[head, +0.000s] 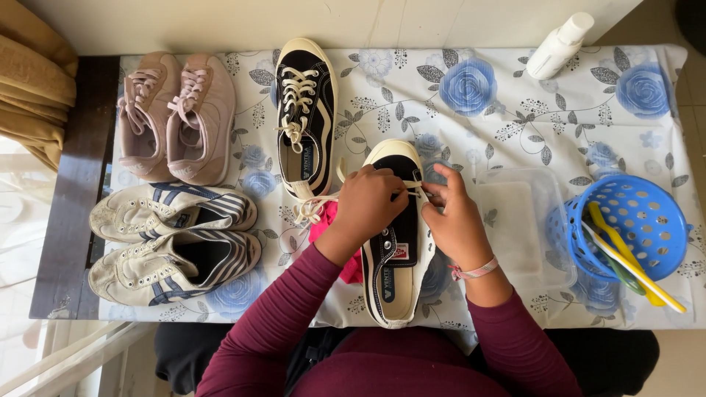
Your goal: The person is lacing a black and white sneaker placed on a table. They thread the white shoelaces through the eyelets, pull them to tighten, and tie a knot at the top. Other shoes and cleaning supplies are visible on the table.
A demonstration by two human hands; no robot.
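Note:
A black canvas sneaker (393, 242) with a white toe cap lies toe-away on the floral tablecloth (485, 103) in front of me. My left hand (368, 209) rests on its left side, fingers pinching the cream lace (312, 209), whose loose end trails off to the left. My right hand (457, 220) is on the shoe's right side, fingertips gripping the lace near the upper eyelets. A pink cloth (323, 224) lies partly under my left wrist. The matching black sneaker (303, 117), fully laced, lies just beyond on the left.
Two pink sneakers (176, 117) sit at the far left, two white striped sneakers (173, 239) below them. A clear plastic container (522, 228) is right of the shoe. A blue perforated basket (632, 220) holds brushes. A white bottle (559, 44) lies at the back right.

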